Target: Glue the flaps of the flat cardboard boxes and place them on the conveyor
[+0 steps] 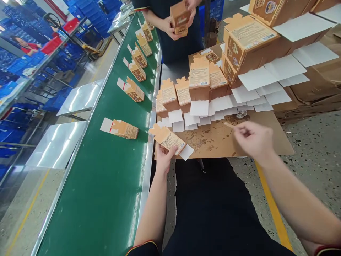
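Observation:
My left hand [164, 158] is closed on a brown printed carton [170, 138], tilted, with a white flap [187, 153] sticking out at its lower right end. Over the cardboard-covered table, my right hand [253, 140] is pinched, somewhat blurred, around a thin pale stick [228, 124] whose tip points left. Just beyond that stick lies a small clear dish [241, 114]. Rows of similar cartons [199, 76] with white flaps [199, 108] stand on the table past my hands. Dark wet spots mark the cardboard sheet [213, 140].
Along my left runs a green conveyor belt [114, 177] bearing several cartons [125, 128]. Across the table a co-worker's hands [173, 30] hold another carton [179, 17]. More cartons [253, 35] are stacked high at the right. Metal side tables [57, 144] stand beyond the belt.

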The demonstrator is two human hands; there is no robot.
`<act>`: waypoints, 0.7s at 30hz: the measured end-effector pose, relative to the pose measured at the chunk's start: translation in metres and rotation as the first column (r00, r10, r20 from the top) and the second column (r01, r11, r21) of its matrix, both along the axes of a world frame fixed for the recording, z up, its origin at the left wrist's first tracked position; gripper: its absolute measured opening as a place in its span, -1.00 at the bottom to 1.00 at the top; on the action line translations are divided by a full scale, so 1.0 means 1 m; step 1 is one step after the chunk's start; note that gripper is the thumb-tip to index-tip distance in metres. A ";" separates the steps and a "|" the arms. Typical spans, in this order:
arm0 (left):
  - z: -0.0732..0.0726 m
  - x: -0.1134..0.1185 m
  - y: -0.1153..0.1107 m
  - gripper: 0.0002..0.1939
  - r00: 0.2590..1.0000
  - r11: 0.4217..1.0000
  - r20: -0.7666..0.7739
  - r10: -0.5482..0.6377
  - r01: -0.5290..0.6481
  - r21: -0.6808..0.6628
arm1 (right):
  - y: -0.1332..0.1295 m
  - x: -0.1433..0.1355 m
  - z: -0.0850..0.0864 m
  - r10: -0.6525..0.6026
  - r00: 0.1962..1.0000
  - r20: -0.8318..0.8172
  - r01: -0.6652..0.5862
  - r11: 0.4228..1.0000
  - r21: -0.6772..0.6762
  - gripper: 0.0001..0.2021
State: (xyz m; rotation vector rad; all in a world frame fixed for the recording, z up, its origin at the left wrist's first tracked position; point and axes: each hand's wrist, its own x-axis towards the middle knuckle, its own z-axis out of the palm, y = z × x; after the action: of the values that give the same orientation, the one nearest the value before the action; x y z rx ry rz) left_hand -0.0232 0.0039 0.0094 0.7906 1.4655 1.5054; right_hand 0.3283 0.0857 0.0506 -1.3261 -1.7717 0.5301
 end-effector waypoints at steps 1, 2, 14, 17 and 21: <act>0.000 0.000 0.001 -0.09 1.000 1.000 0.000 0.006 -0.006 -0.010 | -0.018 -0.019 -0.006 0.098 0.994 -0.048 -0.100 0.994 -0.036 -0.81; 0.001 0.001 0.001 -0.10 1.000 1.000 0.001 0.008 -0.008 -0.020 | -0.034 -0.039 -0.013 0.190 0.979 -0.075 -0.196 0.978 -0.069 -0.80; 0.003 0.011 -0.005 -0.03 0.990 0.999 -0.133 0.043 -0.039 0.034 | -0.079 -0.117 -0.065 0.400 0.916 -0.020 -0.400 0.916 -0.008 -0.67; 0.001 0.016 -0.006 -0.02 0.978 0.996 -0.200 0.059 -0.045 0.073 | -0.086 -0.110 -0.057 0.367 0.925 -0.100 -0.370 0.929 -0.017 -0.69; -0.003 0.021 -0.008 -0.03 0.953 0.996 -0.299 0.058 -0.034 0.087 | -0.091 -0.095 -0.050 0.287 0.943 -0.169 -0.299 0.953 -0.051 -0.73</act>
State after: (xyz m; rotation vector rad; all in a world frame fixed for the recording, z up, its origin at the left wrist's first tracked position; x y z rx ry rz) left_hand -0.0022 -0.0043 0.0064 1.0803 1.6621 1.5366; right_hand 0.2337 -0.0053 0.0007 -1.0405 -1.8388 0.8527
